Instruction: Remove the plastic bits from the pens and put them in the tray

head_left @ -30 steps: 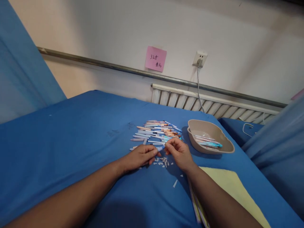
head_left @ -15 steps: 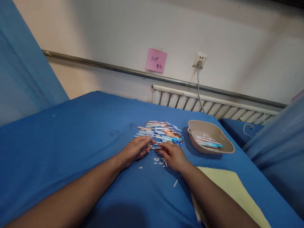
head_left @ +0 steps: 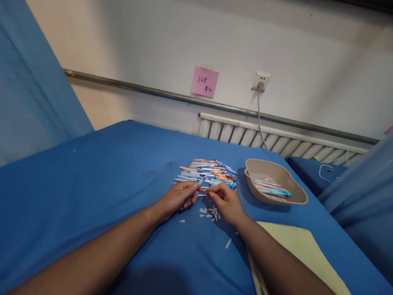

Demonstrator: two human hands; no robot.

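Observation:
My left hand [head_left: 179,197] rests on the blue cloth, its fingers pinched round a pale blue pen [head_left: 201,180] whose tip sticks up past the fingertips. My right hand [head_left: 224,201] is closed beside it, fingertips almost touching the left hand's, pinching something small I cannot make out. Just beyond both hands lies a pile of pens and pen parts [head_left: 208,172] in pale blue, orange and white. Small white bits [head_left: 210,213] are scattered on the cloth under the hands.
A beige tray [head_left: 294,198] holding several pens stands right of the pile. A yellow sheet [head_left: 291,246] lies near the right forearm. The blue-covered table [head_left: 92,184] meets a wall with a radiator [head_left: 276,137], socket and pink note [head_left: 204,81].
Both hands moved from above the white bits up to the pile's near edge. The left hand now holds a pen angled upward; the right hand's fingers have come closer to it.

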